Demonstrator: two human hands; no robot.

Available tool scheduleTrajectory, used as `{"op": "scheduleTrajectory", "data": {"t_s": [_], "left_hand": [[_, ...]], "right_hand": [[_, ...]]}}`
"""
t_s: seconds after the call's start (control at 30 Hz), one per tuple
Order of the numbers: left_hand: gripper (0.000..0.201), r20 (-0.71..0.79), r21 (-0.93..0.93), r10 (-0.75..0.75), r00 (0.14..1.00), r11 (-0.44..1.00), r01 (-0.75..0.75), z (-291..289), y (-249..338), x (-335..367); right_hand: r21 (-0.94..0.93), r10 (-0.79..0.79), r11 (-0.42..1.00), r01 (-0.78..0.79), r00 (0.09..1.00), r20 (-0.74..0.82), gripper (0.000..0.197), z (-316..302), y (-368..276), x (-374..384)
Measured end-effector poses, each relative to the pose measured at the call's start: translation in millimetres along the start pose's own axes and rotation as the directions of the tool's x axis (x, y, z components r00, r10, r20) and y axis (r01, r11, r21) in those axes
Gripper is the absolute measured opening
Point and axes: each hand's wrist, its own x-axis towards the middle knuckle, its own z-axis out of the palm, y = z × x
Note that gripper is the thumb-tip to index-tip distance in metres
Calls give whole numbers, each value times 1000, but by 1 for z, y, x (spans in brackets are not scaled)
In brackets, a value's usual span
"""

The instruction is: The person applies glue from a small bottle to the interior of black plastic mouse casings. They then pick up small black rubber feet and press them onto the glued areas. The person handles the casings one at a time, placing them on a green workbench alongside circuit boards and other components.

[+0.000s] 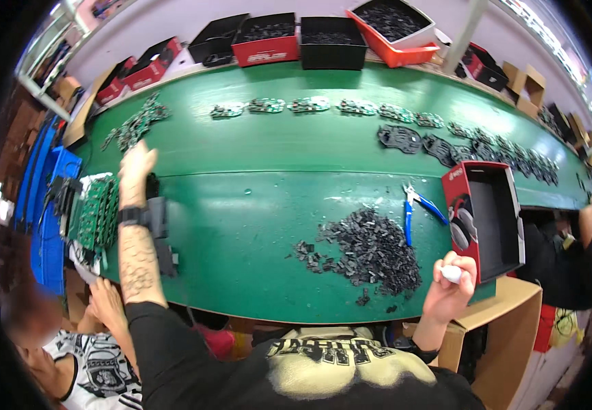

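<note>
My left arm stretches far forward, and my left hand (137, 164) is at the near edge of a heap of green circuit boards (139, 124). Its fingertips merge with the boards, so their grip is unclear. My right hand (449, 287) is raised at the bench's near right edge, fingers closed around a small white rounded piece (451, 273), perhaps a tube or bottle. Near that hand lie a pile of small black plastic pieces (371, 249) and blue-handled cutting pliers (408, 215). A red-and-black open box (484, 222) stands just beyond it.
Circuit boards (309, 104) run in a row across the green bench (255, 219), with black plastic shells (400, 139) at right. Stacked boards (98, 212) stand left. Bins, including a red box (265, 51), line the back. Other people sit at left and right.
</note>
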Motion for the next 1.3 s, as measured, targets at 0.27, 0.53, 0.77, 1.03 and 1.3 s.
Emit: {"op": "scheduleTrajectory", "data": {"t_s": [0.27, 0.53, 0.77, 1.03, 1.3], "left_hand": [[76, 371, -419, -35, 928, 885, 201, 12, -33, -42], [70, 54, -270, 82, 995, 961, -65, -16, -8, -76], [32, -401, -465, 852, 337, 128, -876, -77, 259, -146], [32, -635, -267, 772, 34, -178, -947, -4, 526, -193], [19, -428, -283, 900, 83, -46, -958, 13, 550, -174]], "right_hand": [[-62, 19, 998, -16, 998, 58, 30, 40, 10, 1], [-160, 4, 987, 14, 994, 108, 27, 55, 10, -5], [-76, -5, 997, 6, 1000, 5, 28, 55, 7, -2], [-182, -179, 970, 162, 981, -80, 27, -1, -41, -5], [-188, -160, 974, 129, 973, -165, 28, -37, -41, 5]]}}
